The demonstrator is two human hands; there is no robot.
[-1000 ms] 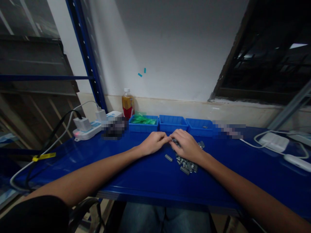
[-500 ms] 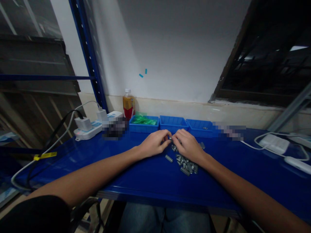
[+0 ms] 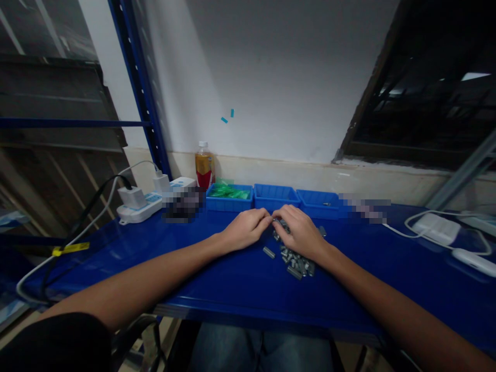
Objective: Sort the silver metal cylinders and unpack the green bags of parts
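A person's left hand (image 3: 245, 231) and right hand (image 3: 300, 231) are meeting fingertip to fingertip over a pile of small grey metal cylinders (image 3: 295, 258) lying on the blue workbench (image 3: 217, 274), just in front of three blue bins (image 3: 276, 196). Compared with half a second earlier, both hands are sitting slightly lower and closer to the pile, the right one now covering its far edge. The fingers of both hands are curled together, though whether they are pinching a piece cannot be told; one stray cylinder (image 3: 268, 252) is lying apart, left of the pile.
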